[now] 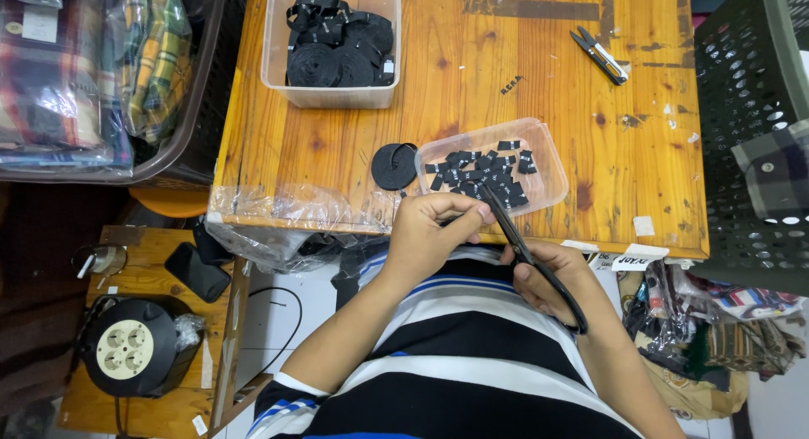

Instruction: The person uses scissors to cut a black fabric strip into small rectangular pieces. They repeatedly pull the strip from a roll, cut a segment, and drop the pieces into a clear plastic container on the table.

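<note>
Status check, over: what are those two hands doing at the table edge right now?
Right hand grips black scissors. Left hand pinches black ribbon at the blades. Cut pieces lie in tray. Ribbon roll beside it; nothing blocking.

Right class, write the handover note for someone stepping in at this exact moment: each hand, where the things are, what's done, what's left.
Left hand: pinching the black ribbon end at the table edge.
Right hand: holding black scissors, blades at the left fingertips.
Small clear tray: holds many cut black pieces.
Ribbon roll: beside the tray, partly used.
Large clear tub: more black rolls, uncut.
Thread snips: lying unused, far right.
</note>
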